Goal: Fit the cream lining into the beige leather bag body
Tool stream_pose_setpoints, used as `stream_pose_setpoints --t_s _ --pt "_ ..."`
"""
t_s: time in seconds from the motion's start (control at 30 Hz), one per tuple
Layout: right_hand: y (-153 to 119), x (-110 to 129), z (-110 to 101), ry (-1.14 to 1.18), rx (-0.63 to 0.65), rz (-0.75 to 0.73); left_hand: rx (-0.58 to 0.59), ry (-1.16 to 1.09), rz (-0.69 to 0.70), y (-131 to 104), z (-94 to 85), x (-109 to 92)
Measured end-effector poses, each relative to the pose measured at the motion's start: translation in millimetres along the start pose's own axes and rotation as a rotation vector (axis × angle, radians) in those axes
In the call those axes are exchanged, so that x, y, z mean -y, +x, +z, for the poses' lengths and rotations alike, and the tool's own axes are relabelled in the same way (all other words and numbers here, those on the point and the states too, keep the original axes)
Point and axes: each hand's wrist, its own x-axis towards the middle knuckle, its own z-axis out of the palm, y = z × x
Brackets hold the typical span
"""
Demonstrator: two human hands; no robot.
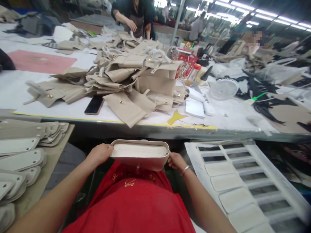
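Note:
A beige handbag body [141,163] with a pale base panel [138,150] facing up is held over the lap, against a red apron [136,204]. My left hand [100,154] grips its left end, fingers closed on the edge. At the opposite end, my right hand [177,161] pinches the corner with curled fingers. A small clasp shows on the bag's near side. The bag's underside and far side are hidden.
Ahead, a table edge [116,123] carries a heap of beige bag pieces [126,71] and a phone [94,105]. Leather panels [21,158] lie on a board at left. A slatted white rack [243,181] with pale panels stands at right. Another person [133,16] works across the table.

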Motion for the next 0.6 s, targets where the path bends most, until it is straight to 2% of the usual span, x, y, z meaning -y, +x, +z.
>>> stream_pose_setpoints --t_s 0.07,0.13,0.2,0.3,0.4,0.47,0.6 --pt "-4.0 13.6 -9.0 -0.117 -0.113 -0.052 0.000 -0.007 -0.013 0.6 -0.6 0.3" --pt "-13.3 33.8 -12.6 -0.385 -0.175 -0.181 -0.007 -0.002 -0.025 1.1 -0.7 -0.1" --pt "-24.4 54.0 -8.9 -0.718 -0.164 -0.281 -0.023 0.005 -0.030 -0.4 -0.6 -1.3" --pt "-35.8 70.1 4.5 -1.026 -0.139 -0.274 -0.078 0.020 -0.029 -6.8 0.3 -2.6" --pt "-36.9 68.0 15.3 -1.165 -0.157 -0.242 -0.146 0.032 -0.029 -13.0 3.4 -1.0" --pt "-35.4 63.8 18.6 -1.219 -0.131 -0.277 -0.172 0.035 -0.025 -14.6 5.7 1.4" --pt "-39.5 59.2 20.4 -1.233 -0.118 -0.305 -0.172 0.037 0.007 -12.4 6.2 4.9"
